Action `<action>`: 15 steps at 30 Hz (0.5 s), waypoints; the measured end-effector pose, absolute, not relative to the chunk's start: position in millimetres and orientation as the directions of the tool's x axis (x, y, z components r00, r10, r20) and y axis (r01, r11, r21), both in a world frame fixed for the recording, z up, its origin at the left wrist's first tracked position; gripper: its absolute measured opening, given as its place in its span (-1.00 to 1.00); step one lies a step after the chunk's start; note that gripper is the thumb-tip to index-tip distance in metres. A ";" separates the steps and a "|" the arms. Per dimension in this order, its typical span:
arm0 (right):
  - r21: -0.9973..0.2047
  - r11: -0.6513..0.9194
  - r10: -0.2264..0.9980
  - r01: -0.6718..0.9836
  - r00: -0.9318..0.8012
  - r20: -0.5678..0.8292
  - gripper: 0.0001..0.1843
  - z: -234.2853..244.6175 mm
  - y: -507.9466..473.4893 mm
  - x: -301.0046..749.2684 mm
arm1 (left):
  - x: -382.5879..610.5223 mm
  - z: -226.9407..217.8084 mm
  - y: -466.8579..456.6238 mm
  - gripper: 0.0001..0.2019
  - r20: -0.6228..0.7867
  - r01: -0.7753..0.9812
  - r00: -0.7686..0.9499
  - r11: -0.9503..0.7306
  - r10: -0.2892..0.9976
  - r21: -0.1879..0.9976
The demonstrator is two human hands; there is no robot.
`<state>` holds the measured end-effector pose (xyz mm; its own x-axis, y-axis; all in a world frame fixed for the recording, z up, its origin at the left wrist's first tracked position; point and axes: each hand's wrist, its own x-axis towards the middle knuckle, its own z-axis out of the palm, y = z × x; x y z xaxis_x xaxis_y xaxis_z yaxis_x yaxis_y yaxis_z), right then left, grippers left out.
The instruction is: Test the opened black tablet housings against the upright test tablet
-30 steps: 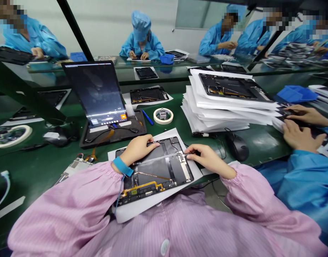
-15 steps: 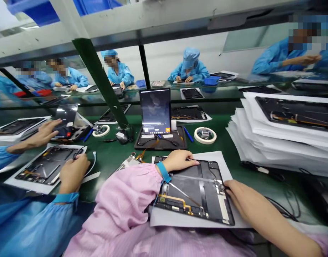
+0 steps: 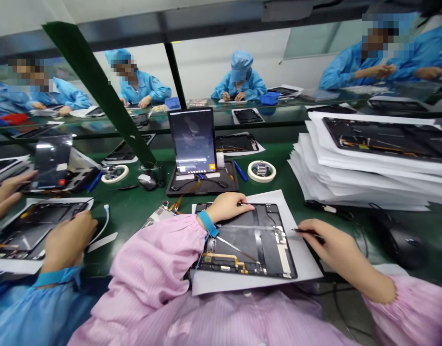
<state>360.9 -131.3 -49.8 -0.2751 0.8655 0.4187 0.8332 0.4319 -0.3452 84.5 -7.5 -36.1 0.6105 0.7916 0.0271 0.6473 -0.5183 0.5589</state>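
An opened tablet back (image 3: 257,240) with exposed cables and boards lies on a white sheet (image 3: 300,262) in front of me. My left hand (image 3: 226,205), with a blue wrist strap, rests curled on the tablet's top left edge. My right hand (image 3: 327,245) hovers just right of the tablet over the sheet, fingers pinched on thin black tweezers (image 3: 305,231) that point left toward the tablet.
A lit tablet (image 3: 192,142) stands in a black fixture behind. A tape roll (image 3: 262,171), blue pen (image 3: 239,170) and mouse (image 3: 396,238) lie nearby. A tall stack of sheeted tablets (image 3: 368,158) fills the right. A co-worker's hands (image 3: 67,238) work at left; others sit across.
My view swung left then settled. My right hand pulled away from the tablet's right edge onto the sheet, tweezers now visible. My left hand stayed on the top edge.
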 end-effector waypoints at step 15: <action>0.122 0.500 0.829 0.857 -0.514 0.221 -0.78 -32.4 -142.1 346.2 | 81.5 -37.9 -10.5 -0.61 -0.001 0.657 0.622 -0.521 0.783 0.546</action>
<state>346.2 -142.1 -32.4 -0.5145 0.8286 0.2206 0.8574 0.4999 0.1220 81.5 -10.5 -37.9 0.6219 0.7831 -0.0010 0.6566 -0.5208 0.5456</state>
